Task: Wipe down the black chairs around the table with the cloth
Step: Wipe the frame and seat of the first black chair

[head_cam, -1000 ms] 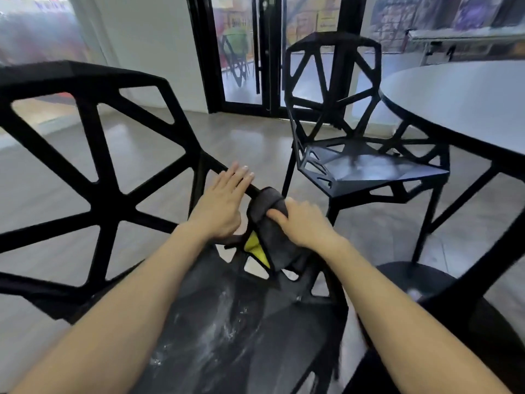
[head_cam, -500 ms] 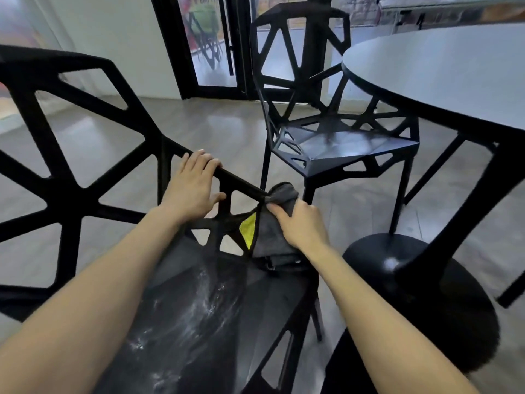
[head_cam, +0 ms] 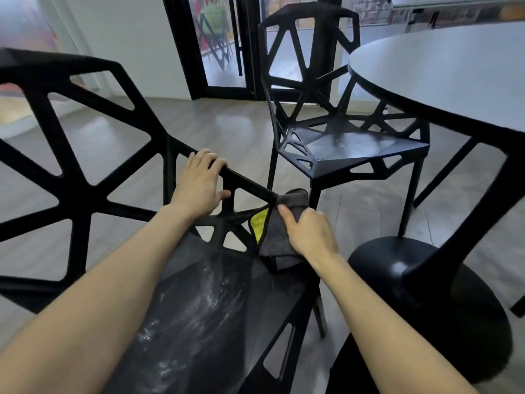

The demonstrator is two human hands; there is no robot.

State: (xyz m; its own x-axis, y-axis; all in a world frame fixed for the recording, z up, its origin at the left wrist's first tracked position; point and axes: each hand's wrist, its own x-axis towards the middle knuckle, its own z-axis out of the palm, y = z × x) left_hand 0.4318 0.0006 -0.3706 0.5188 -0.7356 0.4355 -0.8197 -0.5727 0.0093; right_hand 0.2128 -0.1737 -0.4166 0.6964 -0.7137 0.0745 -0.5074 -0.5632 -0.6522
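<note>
A black lattice chair (head_cam: 71,200) stands right below me, its seat streaked with whitish smears. My left hand (head_cam: 200,184) grips the chair's slanted side bar, fingers curled over its top edge. My right hand (head_cam: 309,231) holds a dark grey cloth (head_cam: 279,240) with a yellow underside against the front corner of that bar. A second black chair (head_cam: 335,149) stands farther off, tucked against the round table (head_cam: 443,78).
The table's black pedestal base (head_cam: 426,302) sits on the wooden floor at the right, close to my right arm. Black-framed glass doors (head_cam: 224,46) stand at the back, and a white wall fills the far left.
My left hand has gone from lying flat on the bar to curling over it. The cloth and my right hand have stayed at the bar's front corner. My view has shifted left and down.
</note>
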